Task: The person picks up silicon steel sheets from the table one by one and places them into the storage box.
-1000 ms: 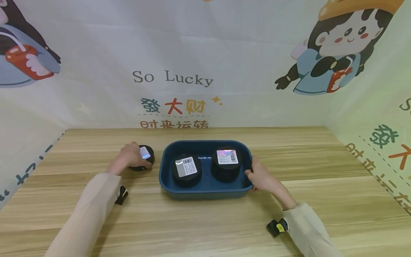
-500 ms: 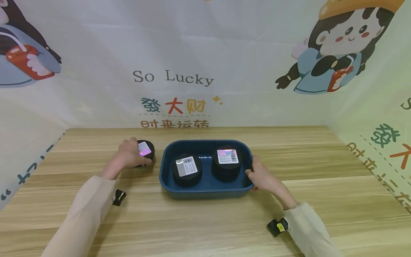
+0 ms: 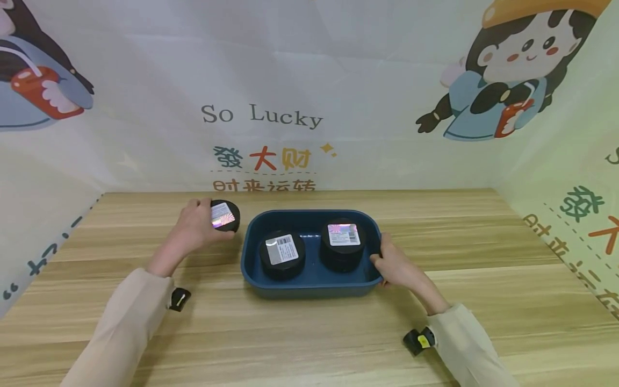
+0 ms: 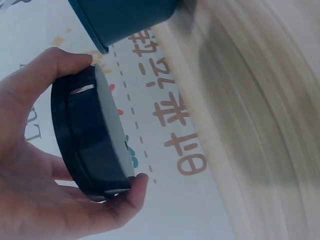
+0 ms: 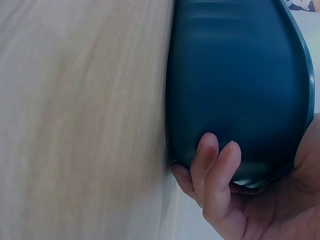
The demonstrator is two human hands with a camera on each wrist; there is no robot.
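In the head view my left hand (image 3: 195,228) grips a flat, round black container (image 3: 226,216) with a white and shiny label on top. The left wrist view shows the black container (image 4: 82,130) pinched at its edges between thumb and fingers, raised above the wooden table. My right hand (image 3: 397,267) holds the right end of a blue rectangular tub (image 3: 309,292), thumb over the rim and fingers (image 5: 225,165) against the outer wall. Inside the tub sit a labelled black container (image 3: 282,257) at left and a taller black stack (image 3: 341,247) at right.
The tub stands on a wood-grain table (image 3: 300,344). A printed white cloth (image 3: 271,64) hangs behind the table and along both sides. Small black devices (image 3: 180,299) are worn at both wrists, by the beige sleeves.
My left hand has lifted the black container and carried it away from me and slightly right, closer to the tub's far left corner. The right hand and the tub have stayed put.
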